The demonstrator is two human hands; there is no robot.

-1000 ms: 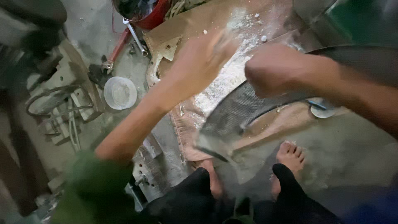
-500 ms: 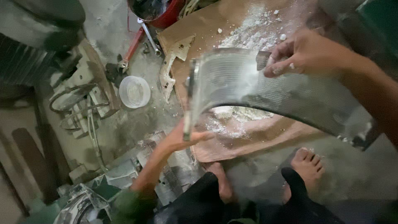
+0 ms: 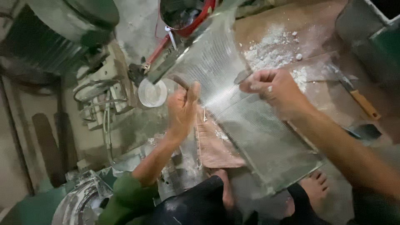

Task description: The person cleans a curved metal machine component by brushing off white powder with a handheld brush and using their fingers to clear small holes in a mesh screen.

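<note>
Grip matters most as my left hand pinches one edge and my right hand clamps the other of the curved grey metal mesh sheet, held tilted over the dusty brown board, so I'd keep it steady.

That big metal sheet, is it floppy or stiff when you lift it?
Probably bendy but springy: the sheet curves in a long arc between the left hand and right hand. It looks thin, so likely light for its size. White dust on it may make the grip slippery, and the edges could be sharp.
</note>
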